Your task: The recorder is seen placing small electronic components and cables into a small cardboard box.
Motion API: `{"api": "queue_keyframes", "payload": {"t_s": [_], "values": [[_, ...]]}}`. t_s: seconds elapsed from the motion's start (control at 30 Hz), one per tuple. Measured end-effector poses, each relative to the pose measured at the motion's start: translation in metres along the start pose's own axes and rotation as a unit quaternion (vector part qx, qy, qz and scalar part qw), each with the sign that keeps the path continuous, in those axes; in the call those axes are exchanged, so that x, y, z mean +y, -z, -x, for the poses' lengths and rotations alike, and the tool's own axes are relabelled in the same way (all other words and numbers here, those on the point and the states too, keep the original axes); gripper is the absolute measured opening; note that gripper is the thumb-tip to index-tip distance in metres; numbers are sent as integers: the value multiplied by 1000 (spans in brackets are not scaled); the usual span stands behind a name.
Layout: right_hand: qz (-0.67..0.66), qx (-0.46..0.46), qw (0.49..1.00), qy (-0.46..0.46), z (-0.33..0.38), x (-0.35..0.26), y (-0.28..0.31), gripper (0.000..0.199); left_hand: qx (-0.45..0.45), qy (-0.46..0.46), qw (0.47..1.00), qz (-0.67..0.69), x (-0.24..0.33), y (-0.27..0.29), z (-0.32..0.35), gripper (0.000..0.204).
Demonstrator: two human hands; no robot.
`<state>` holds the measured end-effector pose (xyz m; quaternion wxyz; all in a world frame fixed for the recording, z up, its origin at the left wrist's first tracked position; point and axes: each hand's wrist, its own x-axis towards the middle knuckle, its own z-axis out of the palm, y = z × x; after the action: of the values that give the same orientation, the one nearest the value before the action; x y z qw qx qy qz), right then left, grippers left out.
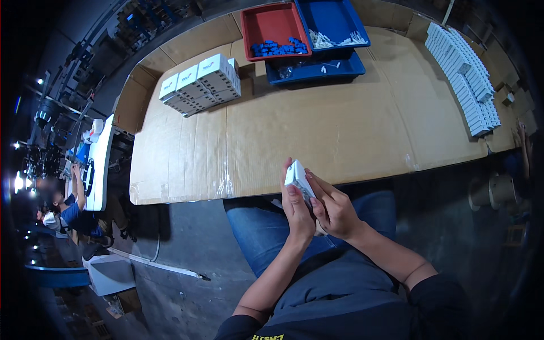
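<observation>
At the near edge of the brown table [306, 124], a small white box [299, 176], held tight.
Clamped on the left by the left hand [299, 214], with the thumb [292, 191] on its side; clamped on the right by the right hand [338, 211]; looks light and stiff, maybe a bit slippery if smooth; not likely to break, but may dent; best to hold by the long sides with a gentle squeeze; tilted, with the long axis running from tummy [337, 289] toward table, and the far end pointing away and a bit left; near end hidden by the hands.
</observation>
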<state>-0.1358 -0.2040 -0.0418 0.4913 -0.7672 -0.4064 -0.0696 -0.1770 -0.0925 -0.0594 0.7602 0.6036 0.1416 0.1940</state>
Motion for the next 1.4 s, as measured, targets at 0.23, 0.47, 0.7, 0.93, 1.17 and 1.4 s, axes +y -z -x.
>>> {"api": "queue_keyframes", "payload": {"t_s": [0.23, 0.47, 0.7, 0.93, 1.17, 1.4], "values": [[-376, 93, 893, -228, -6, 13, -16, 52, 32, -52, 997, 53, 25, -3, -4, 103], [-654, -74, 621, -427, 14, 47, -8, 51, -35, -100, 994, 10, 14, -2, 4, 103], [-666, -75, 637, -381, 17, 57, -14, 50, -107, -296, 933, -173, -3, 9, -7, 99], [-511, 29, 742, -433, -8, 11, -3, 47, -25, -226, 961, -160, -8, 13, -9, 101], [-465, 25, 827, -315, -10, -22, -8, 57, -22, -247, 951, -183, -3, 11, -13, 103], [-418, -15, 862, -286, 5, -19, -15, 55, 58, -294, 931, -209, -3, 10, -14, 89]]}}
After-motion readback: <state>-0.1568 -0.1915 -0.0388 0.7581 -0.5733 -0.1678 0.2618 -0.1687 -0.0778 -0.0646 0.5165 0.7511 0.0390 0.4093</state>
